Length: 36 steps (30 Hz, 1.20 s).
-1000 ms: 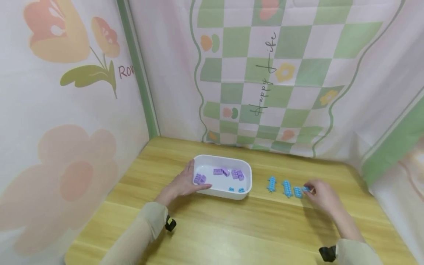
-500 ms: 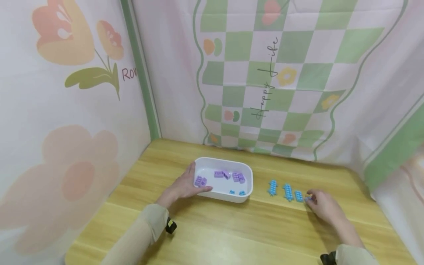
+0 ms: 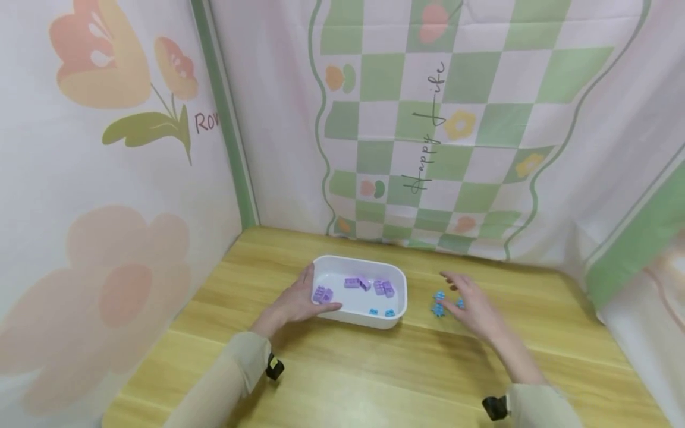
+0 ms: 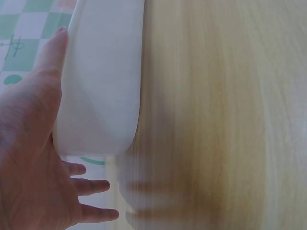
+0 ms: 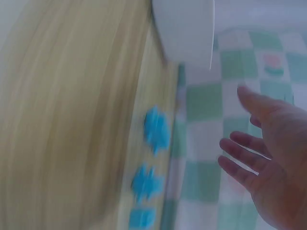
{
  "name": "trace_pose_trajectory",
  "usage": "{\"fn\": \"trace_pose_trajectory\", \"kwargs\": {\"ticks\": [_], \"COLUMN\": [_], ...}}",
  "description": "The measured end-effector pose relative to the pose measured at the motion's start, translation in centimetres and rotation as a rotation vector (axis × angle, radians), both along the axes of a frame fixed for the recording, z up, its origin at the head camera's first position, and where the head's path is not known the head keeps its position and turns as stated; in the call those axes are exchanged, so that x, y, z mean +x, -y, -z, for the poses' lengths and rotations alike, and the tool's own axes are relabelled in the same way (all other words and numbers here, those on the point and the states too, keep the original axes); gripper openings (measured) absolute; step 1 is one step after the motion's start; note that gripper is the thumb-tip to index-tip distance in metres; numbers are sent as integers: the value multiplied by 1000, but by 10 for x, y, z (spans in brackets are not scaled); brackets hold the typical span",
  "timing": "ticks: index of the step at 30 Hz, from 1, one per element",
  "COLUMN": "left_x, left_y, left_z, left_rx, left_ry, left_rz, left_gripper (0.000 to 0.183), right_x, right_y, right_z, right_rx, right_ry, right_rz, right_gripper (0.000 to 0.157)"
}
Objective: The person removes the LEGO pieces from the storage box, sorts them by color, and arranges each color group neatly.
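My left hand (image 3: 293, 304) lies against the left end of a white tray (image 3: 353, 320). Its thumb runs along the near rim in the head view, and in the left wrist view its other fingers (image 4: 93, 187) are straight and spread. Purple building bricks (image 3: 383, 288) and two small blue pieces (image 3: 389, 312) lie inside the tray. My right hand (image 3: 476, 309) hovers right of the tray with nothing in it, fingers extended, over a row of blue building bricks (image 3: 439, 310). It hides part of that row; the right wrist view shows these blue bricks (image 5: 147, 183) lined up, blurred.
The wooden table (image 3: 342, 380) reaches back to a green-checked curtain (image 3: 417, 148). A flower-printed curtain (image 3: 123, 267) borders it on the left. Black wrist cameras (image 3: 495, 408) sit at both cuffs.
My right hand has let go of the small blue piece at the row's right end and moved left, fingers opening over the row. The left hand stays at the tray.
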<state>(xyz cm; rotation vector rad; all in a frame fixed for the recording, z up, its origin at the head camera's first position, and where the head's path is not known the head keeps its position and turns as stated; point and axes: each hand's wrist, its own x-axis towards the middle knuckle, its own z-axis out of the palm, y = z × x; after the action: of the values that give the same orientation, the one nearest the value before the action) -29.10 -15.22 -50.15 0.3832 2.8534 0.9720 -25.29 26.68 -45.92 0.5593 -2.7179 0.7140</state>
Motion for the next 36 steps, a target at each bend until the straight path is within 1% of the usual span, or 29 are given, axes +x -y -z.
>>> {"fn": "trace_pose_trajectory", "kwargs": {"ticks": [4, 7, 11, 12, 13, 15, 18, 19, 20, 22, 25, 27, 31, 34, 36], "left_x": [1, 1, 2, 2, 2, 1, 0, 0, -1, 0, 0, -1, -4, -4, -3], "left_y": [0, 0, 0, 1, 1, 1, 1, 1, 1, -1, -2, -3, -4, -3, -3], "left_z": [0, 0, 0, 0, 0, 0, 1, 1, 0, 0, -1, -3, -5, -5, -4], "left_rx": [2, 6, 11, 13, 12, 6, -3, -7, -10, -6, -2, 13, 17, -4, -14], "left_ry": [0, 2, 5, 5, 4, 1, -4, -3, -3, 2, 8, -3, -16, 4, 27], "left_rz": [-3, -3, 1, 2, 2, -1, -4, -4, -2, 3, 14, 16, 6, -5, -10], "left_gripper": [140, 140, 140, 140, 140, 140, 140, 140, 140, 140, 140, 140, 140, 140, 141], "right_x": [-4, -11, -23, -34, -36, -42, -50, -44, -46, -48, -50, -52, -55, -56, -56], "right_y": [31, 50, 70, 70, 75, 86, 102, 112, 117, 123, 128, 129, 129, 129, 129], "right_z": [-4, -1, 8, 20, 21, 21, 20, 9, 9, 9, 10, 11, 14, 19, 23], "right_rx": [-27, -60, -85, -96, -85, -44, 33, 80, 104, 143, 184, 196, 166, 126, 106], "right_ry": [27, 35, 38, 24, 34, 87, 200, 246, 277, 307, 313, 304, 290, 292, 288], "right_rz": [-37, -72, -172, -236, -264, -309, -356, -335, -346, -363, -364, -346, -309, -287, -277], "right_gripper": [68, 67, 59, 58, 56, 51, 39, 33, 28, 20, 14, 11, 8, 10, 15]}}
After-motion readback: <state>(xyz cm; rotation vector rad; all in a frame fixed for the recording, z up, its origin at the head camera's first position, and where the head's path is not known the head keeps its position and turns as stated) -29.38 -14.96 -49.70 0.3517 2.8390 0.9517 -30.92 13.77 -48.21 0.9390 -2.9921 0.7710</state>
